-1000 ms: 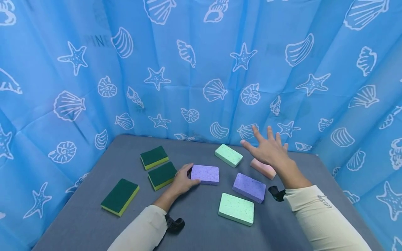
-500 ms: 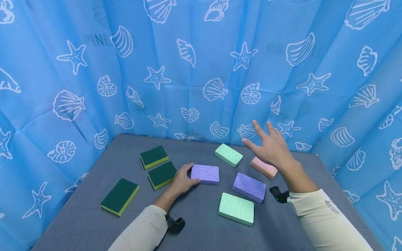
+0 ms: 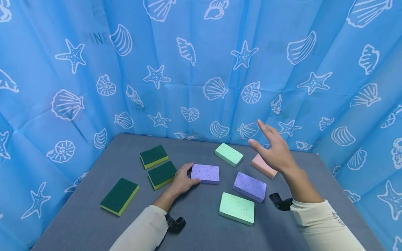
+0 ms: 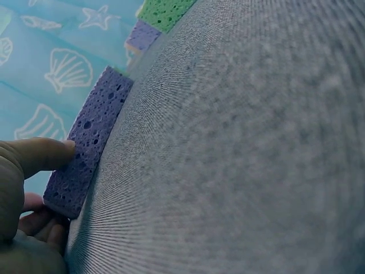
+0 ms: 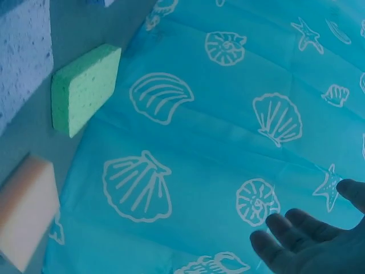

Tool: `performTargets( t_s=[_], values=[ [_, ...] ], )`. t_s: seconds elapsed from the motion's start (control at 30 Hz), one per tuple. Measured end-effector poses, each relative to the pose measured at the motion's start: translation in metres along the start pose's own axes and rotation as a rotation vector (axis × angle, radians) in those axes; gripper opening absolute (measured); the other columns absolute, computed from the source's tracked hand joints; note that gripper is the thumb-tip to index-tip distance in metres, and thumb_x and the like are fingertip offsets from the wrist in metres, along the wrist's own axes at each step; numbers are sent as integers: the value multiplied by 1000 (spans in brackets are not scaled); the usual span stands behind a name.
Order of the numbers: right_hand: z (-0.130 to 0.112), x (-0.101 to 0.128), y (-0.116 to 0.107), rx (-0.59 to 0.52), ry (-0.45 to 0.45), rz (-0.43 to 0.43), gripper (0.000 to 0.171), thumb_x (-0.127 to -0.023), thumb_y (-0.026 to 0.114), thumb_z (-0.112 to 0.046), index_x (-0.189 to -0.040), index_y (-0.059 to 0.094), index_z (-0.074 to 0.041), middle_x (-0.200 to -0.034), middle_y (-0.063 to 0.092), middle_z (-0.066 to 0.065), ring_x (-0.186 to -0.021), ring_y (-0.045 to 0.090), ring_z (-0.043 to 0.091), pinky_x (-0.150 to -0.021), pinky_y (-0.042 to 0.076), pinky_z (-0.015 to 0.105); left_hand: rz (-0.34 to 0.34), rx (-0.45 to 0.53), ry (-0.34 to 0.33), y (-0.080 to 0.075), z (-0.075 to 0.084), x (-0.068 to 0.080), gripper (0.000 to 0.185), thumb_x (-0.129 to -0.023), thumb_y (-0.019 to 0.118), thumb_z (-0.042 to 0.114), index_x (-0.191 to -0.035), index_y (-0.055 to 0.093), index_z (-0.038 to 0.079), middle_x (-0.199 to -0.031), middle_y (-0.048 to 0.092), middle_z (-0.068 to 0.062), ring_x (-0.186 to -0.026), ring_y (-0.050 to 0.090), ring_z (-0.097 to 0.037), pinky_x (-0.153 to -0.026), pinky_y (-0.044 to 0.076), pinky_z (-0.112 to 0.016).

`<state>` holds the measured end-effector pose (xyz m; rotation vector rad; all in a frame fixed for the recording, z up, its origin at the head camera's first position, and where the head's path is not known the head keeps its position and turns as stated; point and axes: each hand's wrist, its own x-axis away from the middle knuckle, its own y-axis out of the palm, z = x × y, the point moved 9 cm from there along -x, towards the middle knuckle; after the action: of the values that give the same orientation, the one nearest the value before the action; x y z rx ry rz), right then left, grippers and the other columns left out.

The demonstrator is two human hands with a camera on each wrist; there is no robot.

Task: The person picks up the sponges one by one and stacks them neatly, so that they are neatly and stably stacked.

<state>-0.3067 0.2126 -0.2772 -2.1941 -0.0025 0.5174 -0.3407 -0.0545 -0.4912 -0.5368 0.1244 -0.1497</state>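
My left hand (image 3: 183, 179) rests low on the table, thumb on the near side and fingers at the far left corner of a purple sponge (image 3: 205, 173). In the left wrist view the thumb presses the pitted side of this purple sponge (image 4: 91, 142); the other fingers are partly hidden behind its end. My right hand (image 3: 276, 150) is raised over the right side, holding nothing, with fingers extended and thumb spread. Nearest beneath it lies a pink sponge (image 3: 263, 166), partly covered by the hand in the head view. The right wrist view has the fingers (image 5: 305, 231) against the curtain.
Several green-and-yellow scouring sponges (image 3: 119, 197) lie left of my left hand. A second purple sponge (image 3: 249, 187) and two mint-green sponges, one near (image 3: 236, 208) and one far (image 3: 229, 154), lie to the right. A blue shell-patterned curtain (image 3: 194, 69) stands behind the grey table (image 3: 194, 230).
My right hand has drawn back slightly to the right and turned, thumb side more toward the camera. My left hand and the sponges stay in place.
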Motion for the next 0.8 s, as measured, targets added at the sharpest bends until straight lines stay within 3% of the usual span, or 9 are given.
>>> performTargets(
  t_s=[0.17,0.63,0.8],
  values=[
    [3,8,2,-121,-35,22,68,-97,56,-36,-155,23,-25,-152,28,18,-131,34,43,-98,33,63,1,-3,2,0,0,1,71,-83,77,14,-143,42,-3,-144,41,-19,-134,35,-35,-105,32,-49],
    [12,41,12,-316,-62,32,64,-97,58,-18,-154,29,-25,-144,39,17,-126,42,38,-98,36,57,11,-8,29,-1,3,1,71,-82,79,13,-140,44,-6,-141,43,-21,-132,37,-36,-105,33,-48],
    [16,50,17,-304,-70,46,63,-96,57,-14,-153,31,-22,-141,43,16,-123,46,36,-97,40,30,18,-9,15,-1,2,1,71,-82,79,13,-141,44,-4,-142,43,-20,-133,36,-35,-105,32,-48]
  ],
)
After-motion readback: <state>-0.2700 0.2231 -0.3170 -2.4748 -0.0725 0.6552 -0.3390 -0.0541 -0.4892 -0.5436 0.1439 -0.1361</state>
